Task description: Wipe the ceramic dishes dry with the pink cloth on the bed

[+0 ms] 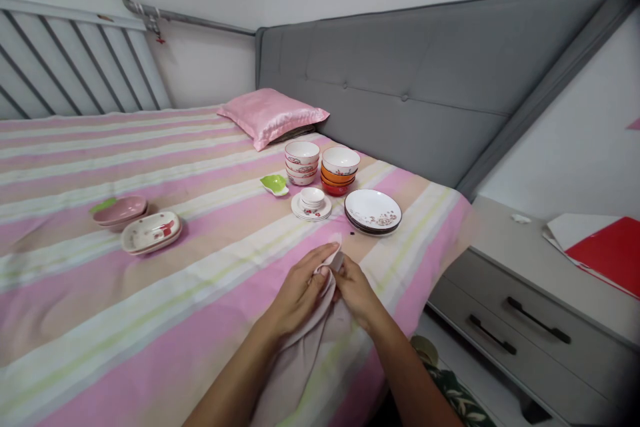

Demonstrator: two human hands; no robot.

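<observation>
A pale pinkish-grey cloth (pixel 300 370) is bunched between both hands and hangs down toward me over the bed's near edge. My left hand (pixel 305 290) is closed on its upper folds, thumb on top. From the other side my right hand (pixel 355 290) grips the same cloth, its fingers partly hidden in the folds. Whether anything is wrapped inside, I cannot tell. Just beyond the hands are a stack of white plates with dark rims (pixel 373 208) and small white saucers (pixel 300 209) with little white bowls (pixel 313 195) on them.
Behind stand stacked white bowls (pixel 302 152) and a stack with orange and red bowls (pixel 339 177), beside a green leaf-shaped dish (pixel 275 184). Oval dishes (pixel 150 232) and pink dishes (pixel 121 211) lie left. A pink pillow (pixel 273 115) rests by the grey headboard (pixel 400 67); a nightstand (pixel 525 280) is right.
</observation>
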